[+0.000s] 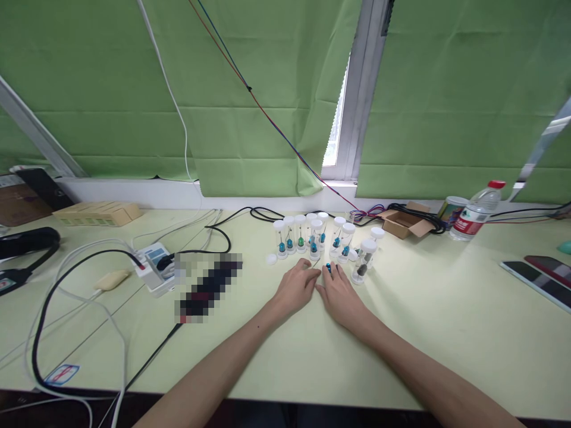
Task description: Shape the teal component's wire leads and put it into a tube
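Observation:
My left hand [298,285] rests on the table with its fingers bent inward, closed round something too small to make out; a thin metal pin [316,262] shows just beyond its fingertips. Beside it, almost touching, my right hand [342,295] has its fingers closed on a small shiny blue piece [329,267], partly hidden under the fingertips. Behind the hands stand several clear plastic tubes [314,241] with white caps, most holding a blue-headed pin and one a green-headed pin. Right of my right hand, a tube [364,261] holds a dark piece. A loose white cap [271,259] lies left of the tubes.
A white power strip [156,273] and looping cables lie on the left. At the back right are an open cardboard box [405,221], a can [452,209] and a water bottle [476,213]. Phone-like slabs [537,284] lie at far right. Green blinds [267,137] hang behind.

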The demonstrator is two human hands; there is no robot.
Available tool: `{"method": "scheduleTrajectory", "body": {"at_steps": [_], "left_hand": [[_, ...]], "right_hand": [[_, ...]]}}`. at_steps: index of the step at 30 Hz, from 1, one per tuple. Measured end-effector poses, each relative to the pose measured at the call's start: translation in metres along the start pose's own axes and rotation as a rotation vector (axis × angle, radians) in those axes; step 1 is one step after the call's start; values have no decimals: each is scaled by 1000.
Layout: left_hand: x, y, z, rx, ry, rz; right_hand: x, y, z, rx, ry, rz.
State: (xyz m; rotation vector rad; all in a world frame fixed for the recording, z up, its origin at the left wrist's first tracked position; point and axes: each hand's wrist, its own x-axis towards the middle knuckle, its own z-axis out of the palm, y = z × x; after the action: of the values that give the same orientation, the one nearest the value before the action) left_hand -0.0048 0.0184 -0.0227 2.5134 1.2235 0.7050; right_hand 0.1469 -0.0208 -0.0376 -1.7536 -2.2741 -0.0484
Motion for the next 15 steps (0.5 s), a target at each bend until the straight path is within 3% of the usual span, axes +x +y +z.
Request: {"method": "scheduleTrajectory", "body": {"at_steps": [9,15], "left_hand": [[1,-4,0,-157,119,-84],[2,-6,-4,-193,67,-64]], "right_hand": [[-5,-6,-8,323,-36,-125],[-5,-5,-12,557,18,-128]]}}
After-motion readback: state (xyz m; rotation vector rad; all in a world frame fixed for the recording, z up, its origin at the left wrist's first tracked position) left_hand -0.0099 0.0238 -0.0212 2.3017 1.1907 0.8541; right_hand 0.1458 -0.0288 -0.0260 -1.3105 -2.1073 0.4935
